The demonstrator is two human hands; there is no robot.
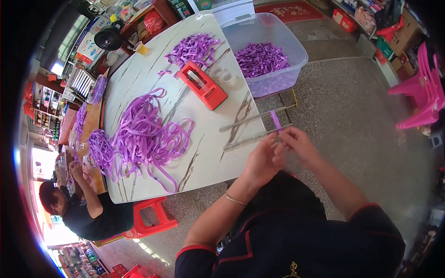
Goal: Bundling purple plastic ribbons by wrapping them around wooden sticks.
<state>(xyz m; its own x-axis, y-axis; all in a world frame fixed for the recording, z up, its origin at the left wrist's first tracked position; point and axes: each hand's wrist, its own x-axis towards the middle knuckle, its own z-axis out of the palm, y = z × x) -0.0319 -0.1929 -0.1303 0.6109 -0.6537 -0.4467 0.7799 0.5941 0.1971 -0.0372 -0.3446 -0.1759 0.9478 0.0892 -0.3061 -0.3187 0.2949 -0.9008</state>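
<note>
My right hand pinches the purple ribbon — it lies across two metal rods, just past the white table. Left hand close beside, fingers curled — can't tell its grip.

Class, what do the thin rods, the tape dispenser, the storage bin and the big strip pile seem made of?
Thin rods: perhaps metal; grey, dull sheen.
Tape dispenser: likely plastic; smooth, moulded, red.
Storage bin: probably smooth plastic; translucent walls.
Strip pile: seemingly satiny ribbon; soft loops, fibre unclear.
</note>
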